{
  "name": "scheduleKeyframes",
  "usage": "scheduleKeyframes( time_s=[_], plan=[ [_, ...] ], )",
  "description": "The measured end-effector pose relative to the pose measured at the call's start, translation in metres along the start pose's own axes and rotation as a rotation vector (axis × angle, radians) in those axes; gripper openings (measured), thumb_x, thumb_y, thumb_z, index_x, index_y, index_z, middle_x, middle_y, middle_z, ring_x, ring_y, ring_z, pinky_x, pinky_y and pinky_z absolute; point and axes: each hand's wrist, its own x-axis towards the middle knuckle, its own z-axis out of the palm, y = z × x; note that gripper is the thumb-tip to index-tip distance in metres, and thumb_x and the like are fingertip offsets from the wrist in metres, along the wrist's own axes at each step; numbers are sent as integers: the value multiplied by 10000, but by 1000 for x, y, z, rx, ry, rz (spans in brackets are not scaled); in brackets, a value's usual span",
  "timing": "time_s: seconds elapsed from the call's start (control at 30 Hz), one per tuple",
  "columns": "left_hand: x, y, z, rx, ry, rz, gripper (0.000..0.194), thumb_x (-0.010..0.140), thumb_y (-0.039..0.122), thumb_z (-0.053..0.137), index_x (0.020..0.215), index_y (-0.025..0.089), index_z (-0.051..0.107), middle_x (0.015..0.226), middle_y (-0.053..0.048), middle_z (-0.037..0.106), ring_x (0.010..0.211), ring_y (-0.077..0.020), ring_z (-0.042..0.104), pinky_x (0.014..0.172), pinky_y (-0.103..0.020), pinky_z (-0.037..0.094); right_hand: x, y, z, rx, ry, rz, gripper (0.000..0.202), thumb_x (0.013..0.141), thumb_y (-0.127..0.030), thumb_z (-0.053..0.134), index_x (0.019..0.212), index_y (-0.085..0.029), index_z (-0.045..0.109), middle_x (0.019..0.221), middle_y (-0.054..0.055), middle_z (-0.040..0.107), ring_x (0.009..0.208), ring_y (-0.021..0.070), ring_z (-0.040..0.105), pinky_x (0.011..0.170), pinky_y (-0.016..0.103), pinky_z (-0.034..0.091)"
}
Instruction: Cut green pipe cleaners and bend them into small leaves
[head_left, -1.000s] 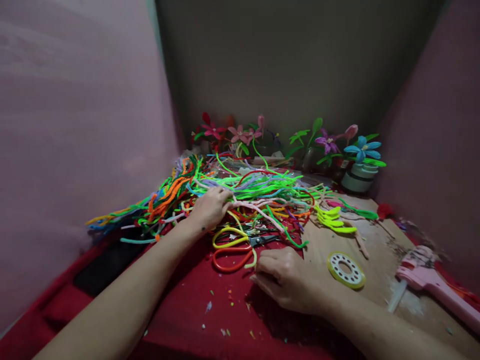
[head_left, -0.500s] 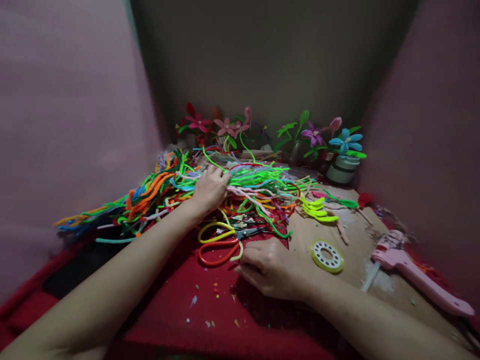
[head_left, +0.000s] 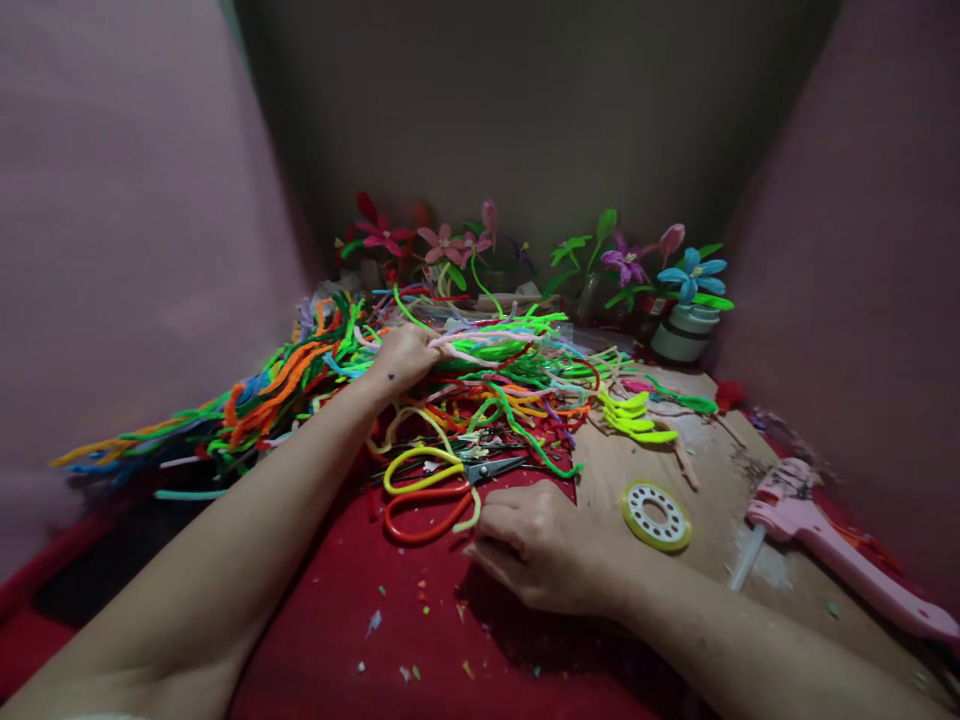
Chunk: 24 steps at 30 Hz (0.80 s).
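My left hand is closed on pale pink pipe cleaners, lifted a little over a tangled heap of green, orange and other-coloured pipe cleaners. Low over the red cloth, my right hand rests with its fingers curled together; whatever they hold, if anything, is hidden. Beside its fingertips lie scissors with one yellow and one red handle loop. A short pale yellow pipe cleaner curves between the scissors and that hand.
Pipe-cleaner flowers, one a blue flower in a pale jar, line the back. At right are a tape roll, a pink glue gun and yellow petals on a board. Scraps dot the red cloth.
My left hand has turned and now grips pale pink pipe cleaners above the heap. The right hand has hardly moved. The view has shifted slightly.
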Motion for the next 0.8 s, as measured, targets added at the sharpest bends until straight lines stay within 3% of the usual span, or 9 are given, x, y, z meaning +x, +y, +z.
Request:
scheduleKeyframes(
  time_s=[0.3,0.53,0.6,0.67,0.73,0.8],
  plan=[
    [-3,-4,-3,-96,-6,-70,440,717,505,527,820,134,742,404,31,444,435,-103,381,453,-230,217,0,0,-2,-22,-19,22,219,855,-224,452,697,-144,580,654,35,611,587,122,525,512,253,306],
    [-3,-5,-2,-43,-11,-27,434,751,492,489,754,124,719,482,2,528,505,-138,485,477,-231,276,1,-1,-1,-20,-12,16,196,844,-211,468,685,-146,563,656,25,608,593,115,522,512,243,301],
    [-4,-4,-1,-6,-6,2,405,768,465,488,820,130,710,568,-18,594,590,-169,544,516,-237,329,0,-1,-1,-14,-12,20,188,845,-213,473,692,-150,561,673,26,615,602,116,525,515,245,301],
    [-7,-2,2,43,19,33,401,773,429,510,1001,138,665,792,-58,671,767,-213,593,609,-255,392,0,-1,0,-4,-5,17,188,846,-216,475,688,-156,557,669,26,612,599,119,523,516,250,298],
    [-13,3,7,105,44,75,517,769,392,545,1222,144,528,1093,-112,636,983,-249,568,746,-290,422,-1,-1,0,16,19,17,199,852,-216,468,677,-162,547,650,24,599,586,120,514,516,252,296],
    [-22,9,15,172,2,148,605,763,351,579,1308,135,431,1180,-133,597,1050,-243,546,831,-304,419,-2,-2,1,48,45,18,201,861,-204,456,682,-167,538,647,21,586,571,113,501,519,248,299]
  ],
)
